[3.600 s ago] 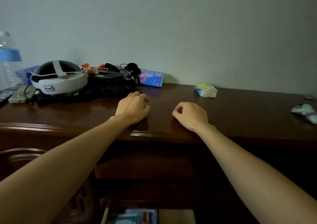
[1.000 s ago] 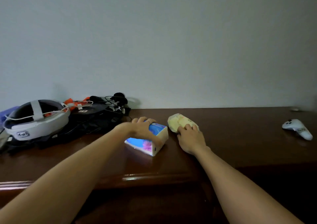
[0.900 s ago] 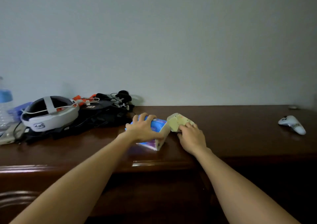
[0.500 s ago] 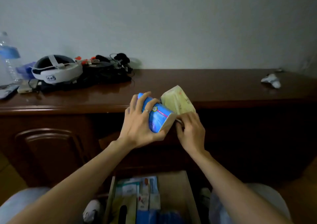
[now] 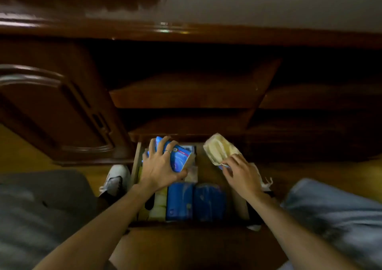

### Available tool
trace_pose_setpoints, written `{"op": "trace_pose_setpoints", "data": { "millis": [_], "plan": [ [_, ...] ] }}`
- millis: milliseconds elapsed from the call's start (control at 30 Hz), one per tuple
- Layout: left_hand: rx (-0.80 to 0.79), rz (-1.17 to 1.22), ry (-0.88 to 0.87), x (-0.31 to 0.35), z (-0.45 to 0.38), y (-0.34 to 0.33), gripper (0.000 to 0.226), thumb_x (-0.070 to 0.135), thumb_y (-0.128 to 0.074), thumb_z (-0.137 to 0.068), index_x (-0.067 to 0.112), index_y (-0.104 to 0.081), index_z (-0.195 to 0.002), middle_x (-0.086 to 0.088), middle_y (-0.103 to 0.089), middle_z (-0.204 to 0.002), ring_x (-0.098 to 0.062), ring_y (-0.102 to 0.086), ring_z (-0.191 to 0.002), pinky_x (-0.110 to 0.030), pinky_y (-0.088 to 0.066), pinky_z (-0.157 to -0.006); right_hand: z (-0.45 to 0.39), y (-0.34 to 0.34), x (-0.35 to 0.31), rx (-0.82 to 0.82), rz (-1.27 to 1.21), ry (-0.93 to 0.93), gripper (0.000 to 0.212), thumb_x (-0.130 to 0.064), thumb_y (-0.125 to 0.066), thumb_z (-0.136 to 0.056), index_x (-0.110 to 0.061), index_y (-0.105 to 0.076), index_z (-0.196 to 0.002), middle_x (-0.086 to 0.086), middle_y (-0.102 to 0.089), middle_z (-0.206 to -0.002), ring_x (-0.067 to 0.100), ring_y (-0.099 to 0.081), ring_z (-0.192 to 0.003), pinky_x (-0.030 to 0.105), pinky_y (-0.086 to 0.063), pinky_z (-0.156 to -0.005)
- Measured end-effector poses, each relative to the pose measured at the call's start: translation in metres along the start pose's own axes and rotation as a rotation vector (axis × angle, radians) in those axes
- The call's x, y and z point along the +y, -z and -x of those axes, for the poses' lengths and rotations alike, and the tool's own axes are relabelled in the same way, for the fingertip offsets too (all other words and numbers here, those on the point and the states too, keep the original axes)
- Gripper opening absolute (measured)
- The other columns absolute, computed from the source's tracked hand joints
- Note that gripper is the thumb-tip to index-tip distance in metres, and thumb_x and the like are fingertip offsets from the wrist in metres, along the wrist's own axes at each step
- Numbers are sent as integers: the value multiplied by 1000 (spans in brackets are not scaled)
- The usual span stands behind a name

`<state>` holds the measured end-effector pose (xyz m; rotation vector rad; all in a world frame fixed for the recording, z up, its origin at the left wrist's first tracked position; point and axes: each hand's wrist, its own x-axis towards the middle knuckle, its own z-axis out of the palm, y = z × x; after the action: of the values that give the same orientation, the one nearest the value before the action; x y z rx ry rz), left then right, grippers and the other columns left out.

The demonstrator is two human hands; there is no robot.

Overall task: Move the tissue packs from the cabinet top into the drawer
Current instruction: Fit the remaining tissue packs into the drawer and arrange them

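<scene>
Two hands over open drawer [image 5: 237, 207]: left hand [image 5: 160, 167] fingers clasp blue pack [image 5: 182, 156], right hand [image 5: 242, 173] pinches yellow pack [image 5: 219, 149].

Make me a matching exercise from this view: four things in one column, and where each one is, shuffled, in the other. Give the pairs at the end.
Things
1. blue tissue pack
2. pale yellow tissue pack
3. two dark blue packs
4. white shoe

Places
A. on the floor, left of the drawer
B. in the right hand, over the drawer's right side
C. lying side by side in the front of the drawer
D. in the left hand, over the drawer's back left part

Pairs: 1-D, 2-B, 3-C, 4-A
</scene>
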<state>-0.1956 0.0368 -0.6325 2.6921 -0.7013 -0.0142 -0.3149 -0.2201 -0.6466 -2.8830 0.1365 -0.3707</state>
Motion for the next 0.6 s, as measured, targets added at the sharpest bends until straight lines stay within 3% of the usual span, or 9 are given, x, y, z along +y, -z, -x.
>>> {"op": "trace_pose_setpoints", "data": {
  "millis": [167, 300, 367, 433, 467, 500, 567, 600],
  "plan": [
    [-96, 5, 165, -25, 15, -41, 101, 82, -50, -58, 27, -44, -143, -2, -34, -156, -35, -20, -143, -57, -49, -92, 28, -40, -29, -360, -33, -198, 15, -39, -58, -95, -27, -66, -94, -6, -68, -93, 18, -69, -82, 31, -48, -64],
    [-126, -21, 152, -30, 9, -56, 101, 82, -53, -60, 27, -41, -144, -2, -32, -156, -37, -21, -145, -58, -46, -96, 43, -64, -50, -887, -196, -285, 33, -58, -52, -95, -29, -67, -90, -9, -65, -78, 9, -62, -69, 28, -43, -56],
    [-130, -19, 160, -31, 6, -58, 101, 82, -52, -60, 28, -39, -145, -1, -30, -157, -37, -21, -145, -58, -45, -97, 42, -72, -48, -890, -181, -269, 32, -51, -50, -99, -29, -64, -81, -8, -64, -73, 13, -65, -69, 26, -41, -52],
    [-129, -8, 173, -30, 4, -58, 101, 82, -51, -61, 28, -39, -145, 0, -29, -158, -36, -20, -145, -57, -44, -97, 32, -76, -39, -675, -48, -232, 22, -45, -54, -99, -32, -65, -85, -14, -63, -73, 7, -67, -72, 17, -36, -48],
    [-131, -1, 179, -29, 3, -58, 102, 82, -51, -61, 28, -38, -146, 0, -28, -158, -36, -19, -145, -57, -44, -97, 26, -77, -34, -558, 1, -228, 14, -47, -58, -96, -35, -65, -98, -17, -65, -83, 6, -68, -82, 16, -40, -52],
    [-133, 4, 182, -29, 3, -58, 102, 82, -50, -61, 28, -38, -146, 0, -27, -158, -36, -18, -146, -57, -44, -97, 22, -80, -26, -485, 20, -239, 26, -49, -63, -92, -38, -61, -116, -15, -67, -104, 10, -66, -102, 20, -49, -63],
    [-140, 8, 185, -28, 3, -59, 103, 82, -49, -61, 29, -36, -148, 0, -26, -159, -37, -15, -147, -57, -44, -98, 18, -90, -13, -601, -26, -349, 74, -51, -72, -85, -38, -36, -148, -3, -43, -151, 26, -43, -139, 39, -53, -96],
    [-145, 13, 187, -28, 3, -59, 104, 83, -48, -61, 29, -35, -148, 0, -26, -159, -37, -14, -148, -57, -44, -99, 19, -95, -11, -696, -54, -386, 87, -49, -75, -83, -39, -26, -154, 1, -25, -163, 30, -34, -146, 44, -50, -102]
  ]
}}
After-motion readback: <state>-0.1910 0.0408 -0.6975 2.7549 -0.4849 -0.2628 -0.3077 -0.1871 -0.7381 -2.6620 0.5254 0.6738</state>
